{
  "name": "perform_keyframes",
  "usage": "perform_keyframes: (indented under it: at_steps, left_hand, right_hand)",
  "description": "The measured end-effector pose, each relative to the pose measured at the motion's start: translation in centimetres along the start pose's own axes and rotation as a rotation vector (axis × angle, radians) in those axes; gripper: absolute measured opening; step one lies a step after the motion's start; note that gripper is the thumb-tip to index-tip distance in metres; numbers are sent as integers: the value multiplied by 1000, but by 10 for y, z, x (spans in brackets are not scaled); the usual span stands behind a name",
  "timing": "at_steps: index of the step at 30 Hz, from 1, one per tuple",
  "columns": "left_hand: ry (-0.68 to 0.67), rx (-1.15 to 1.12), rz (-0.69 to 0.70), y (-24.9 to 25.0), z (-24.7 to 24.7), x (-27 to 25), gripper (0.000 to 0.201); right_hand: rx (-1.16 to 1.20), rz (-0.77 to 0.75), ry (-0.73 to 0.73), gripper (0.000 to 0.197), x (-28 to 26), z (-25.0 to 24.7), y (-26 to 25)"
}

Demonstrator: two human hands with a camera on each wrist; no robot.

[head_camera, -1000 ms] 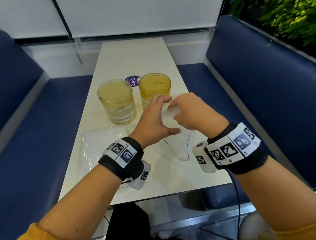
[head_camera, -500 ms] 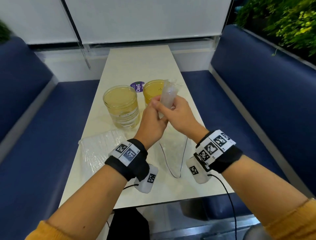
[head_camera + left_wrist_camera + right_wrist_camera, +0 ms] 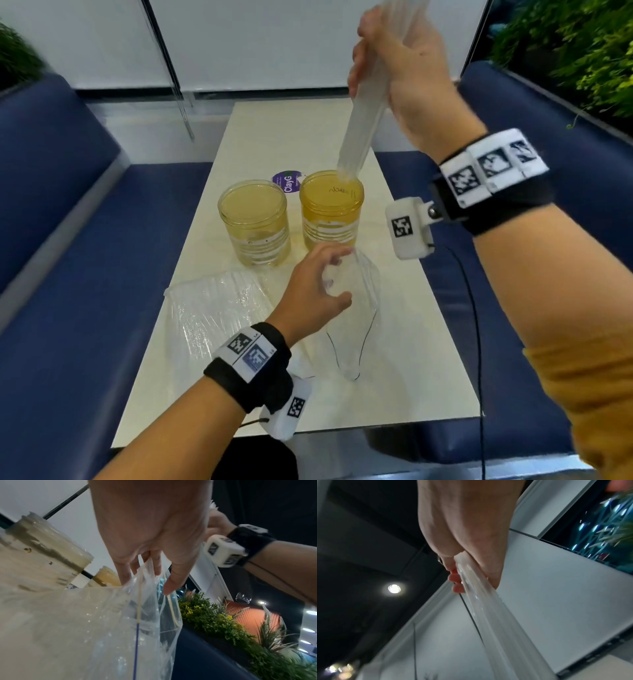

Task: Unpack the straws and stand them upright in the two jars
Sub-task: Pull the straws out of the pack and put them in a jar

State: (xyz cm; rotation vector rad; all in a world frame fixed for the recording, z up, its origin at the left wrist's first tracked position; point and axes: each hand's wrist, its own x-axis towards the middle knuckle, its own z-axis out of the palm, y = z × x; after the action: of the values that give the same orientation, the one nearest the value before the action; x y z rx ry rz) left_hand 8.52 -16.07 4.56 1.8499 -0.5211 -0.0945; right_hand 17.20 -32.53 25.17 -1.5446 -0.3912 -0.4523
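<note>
My right hand [image 3: 404, 65] is raised high in the upper middle of the head view, fingers and thumb curled round a bundle of clear straws [image 3: 363, 113]. The bundle slants down and to the left, its lower end over the mouth of the right jar [image 3: 330, 212]; I cannot tell whether the tips are inside the rim. In the right wrist view the same straws [image 3: 481, 601] run out from between the curled fingers [image 3: 455, 580] toward the lower right of the frame.

My left hand [image 3: 315, 291] is low in the centre of the head view, its fingers pinching the open top of a clear plastic bag [image 3: 363, 301] that lies on the bench [image 3: 411, 342]. The left wrist view shows the fingertips [image 3: 169, 588] gripping the bag's [image 3: 150, 615] edge, a thin blue line running down the film.

The left jar [image 3: 255, 222] stands just beside the right one, both amber-tinted, both near the middle of the frame. Behind them sits a purple round sticker [image 3: 286, 181]. At lower left of the jars lies a flat clear packet of straws [image 3: 212, 308], still wrapped. Blue bench seats [image 3: 68, 274] flank both sides, and green plants [image 3: 582, 44] fill the upper right corner.
</note>
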Motion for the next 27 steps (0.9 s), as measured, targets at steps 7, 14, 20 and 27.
perform_keyframes:
  at_steps: [7, 14, 20, 27]
  left_hand:
    - [-46, -85, -5, -2, 3, 1, 56]
    - [-46, -85, -62, -13, -6, -5, 59]
    - [29, -64, -32, -12, -3, -8, 51]
    - [35, 117, 20, 0, -5, 4, 54]
  right_hand:
    - [-167, 231, 84, 10, 30, 27, 126]
    - [-365, 516, 5, 35, 32, 23, 182]
    - [-508, 660, -147, 82, 24, 10, 173]
    - [-867, 291, -209, 31, -8, -9, 82]
